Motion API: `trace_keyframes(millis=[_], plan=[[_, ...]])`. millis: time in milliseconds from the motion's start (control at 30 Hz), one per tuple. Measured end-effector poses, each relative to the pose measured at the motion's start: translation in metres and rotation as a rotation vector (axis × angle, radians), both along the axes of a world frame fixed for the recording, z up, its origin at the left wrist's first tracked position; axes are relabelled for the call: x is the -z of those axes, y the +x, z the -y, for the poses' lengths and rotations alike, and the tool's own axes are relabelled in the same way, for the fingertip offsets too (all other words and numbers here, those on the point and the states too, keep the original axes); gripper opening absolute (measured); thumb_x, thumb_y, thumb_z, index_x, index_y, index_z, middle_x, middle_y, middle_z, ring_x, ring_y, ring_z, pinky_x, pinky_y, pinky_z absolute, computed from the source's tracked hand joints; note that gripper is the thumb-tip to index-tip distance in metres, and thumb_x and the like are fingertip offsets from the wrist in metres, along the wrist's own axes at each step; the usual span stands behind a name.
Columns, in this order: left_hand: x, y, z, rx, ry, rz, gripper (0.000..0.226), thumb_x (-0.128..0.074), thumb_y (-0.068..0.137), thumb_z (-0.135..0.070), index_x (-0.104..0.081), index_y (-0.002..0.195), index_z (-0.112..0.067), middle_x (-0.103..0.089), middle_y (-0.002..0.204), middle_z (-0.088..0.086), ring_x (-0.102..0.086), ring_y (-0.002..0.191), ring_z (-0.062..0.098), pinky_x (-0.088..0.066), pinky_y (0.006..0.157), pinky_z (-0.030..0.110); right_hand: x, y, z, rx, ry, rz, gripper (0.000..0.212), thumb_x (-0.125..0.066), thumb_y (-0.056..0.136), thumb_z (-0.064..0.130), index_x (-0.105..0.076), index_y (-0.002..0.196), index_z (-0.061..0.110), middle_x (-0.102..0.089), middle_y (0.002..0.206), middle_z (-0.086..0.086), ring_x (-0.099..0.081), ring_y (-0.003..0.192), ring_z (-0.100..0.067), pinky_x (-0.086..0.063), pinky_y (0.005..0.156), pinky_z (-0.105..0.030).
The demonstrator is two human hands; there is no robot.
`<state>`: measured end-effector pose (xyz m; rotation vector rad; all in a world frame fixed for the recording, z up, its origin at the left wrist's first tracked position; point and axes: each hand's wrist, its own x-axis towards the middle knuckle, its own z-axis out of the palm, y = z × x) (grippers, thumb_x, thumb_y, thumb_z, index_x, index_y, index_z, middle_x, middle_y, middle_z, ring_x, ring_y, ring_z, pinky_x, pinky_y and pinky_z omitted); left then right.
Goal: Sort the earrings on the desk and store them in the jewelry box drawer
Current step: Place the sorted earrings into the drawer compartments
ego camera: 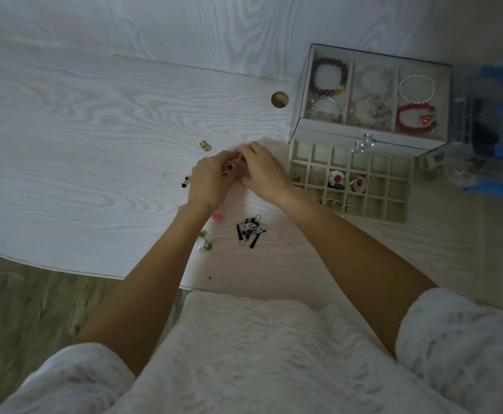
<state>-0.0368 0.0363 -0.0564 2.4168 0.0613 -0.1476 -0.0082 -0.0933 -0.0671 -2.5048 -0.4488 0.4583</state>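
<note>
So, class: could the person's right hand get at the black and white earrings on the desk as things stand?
Probably yes. The black and white earrings lie uncovered on the desk, nearer the person than the right hand, with nothing between. That hand is busy with a pinkish earring though.

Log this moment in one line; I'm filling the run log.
hands: left and right hold pink earring | drawer: open, partly filled | desk: earrings remain

Earrings (250,231) left of open drawer (352,182)
</note>
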Motion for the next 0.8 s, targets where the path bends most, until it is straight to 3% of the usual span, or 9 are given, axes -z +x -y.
trace_keyframes(millis=[100, 233, 367, 467, 567, 700, 800], plan=[[0.0, -0.003, 0.004, 0.032, -0.007, -0.001, 0.03, -0.06, 0.089, -0.018, -0.061, 0.118, -0.013, -0.071, 0.102, 0.011, -0.067, 0.094, 0.025, -0.052, 0.083, 0.038, -0.003, -0.003, 0.003, 0.047, 0.016, 0.02, 0.046, -0.055, 0.087, 0.003, -0.045, 0.131, 0.011, -0.054, 0.129, -0.008, -0.05, 0.118, -0.025, -0.046, 0.093, -0.035], [0.003, -0.007, 0.004, 0.048, 0.052, -0.012, 0.033, -0.055, 0.091, -0.016, -0.056, 0.123, -0.008, -0.069, 0.108, 0.014, -0.065, 0.097, 0.028, -0.051, 0.084, 0.039, -0.004, -0.007, 0.011, 0.093, -0.096, 0.107, 0.027, -0.054, 0.091, 0.004, -0.056, 0.117, 0.009, -0.063, 0.114, -0.009, -0.058, 0.104, -0.026, -0.05, 0.08, -0.036], [0.005, -0.004, 0.003, 0.034, 0.109, -0.031, 0.031, -0.056, 0.089, -0.014, -0.059, 0.12, -0.007, -0.067, 0.106, 0.014, -0.063, 0.096, 0.029, -0.05, 0.085, 0.041, -0.005, -0.007, 0.015, 0.071, -0.211, 0.134, 0.026, -0.051, 0.089, -0.002, -0.058, 0.111, 0.01, -0.059, 0.11, -0.009, -0.054, 0.101, -0.027, -0.046, 0.069, -0.035], [0.005, -0.002, 0.004, 0.084, 0.154, -0.03, 0.026, -0.058, 0.088, -0.012, -0.064, 0.112, -0.005, -0.066, 0.106, 0.015, -0.061, 0.096, 0.031, -0.048, 0.081, 0.039, -0.005, -0.007, 0.011, 0.038, -0.235, 0.131, 0.026, -0.053, 0.09, 0.008, -0.054, 0.116, 0.01, -0.051, 0.118, -0.011, -0.049, 0.106, -0.028, -0.049, 0.071, -0.037], [0.006, 0.0, 0.004, 0.092, 0.177, -0.026, 0.021, -0.06, 0.087, -0.013, -0.067, 0.105, -0.005, -0.063, 0.106, 0.016, -0.06, 0.093, 0.031, -0.047, 0.077, 0.038, -0.005, -0.007, 0.006, 0.0, -0.225, 0.134, 0.022, -0.054, 0.092, 0.016, -0.056, 0.113, 0.011, -0.049, 0.116, -0.012, -0.05, 0.103, -0.029, -0.048, 0.069, -0.037], [0.002, 0.003, 0.006, 0.098, 0.219, -0.033, 0.021, -0.06, 0.088, -0.015, -0.066, 0.105, -0.005, -0.065, 0.103, 0.018, -0.062, 0.091, 0.032, -0.046, 0.079, 0.039, -0.014, -0.01, 0.009, 0.032, -0.192, 0.106, 0.014, -0.051, 0.092, 0.011, -0.058, 0.104, 0.007, -0.054, 0.107, -0.013, -0.059, 0.088, -0.032, -0.052, 0.071, -0.039], [-0.005, 0.002, 0.007, 0.095, 0.181, 0.016, 0.021, -0.061, 0.087, -0.015, -0.066, 0.106, -0.007, -0.068, 0.101, 0.016, -0.065, 0.086, 0.028, -0.05, 0.079, 0.035, -0.032, -0.021, 0.023, 0.126, -0.018, 0.165, 0.008, -0.054, 0.09, 0.011, -0.059, 0.096, 0.008, -0.057, 0.097, -0.009, -0.061, 0.081, -0.026, -0.052, 0.065, -0.037]])
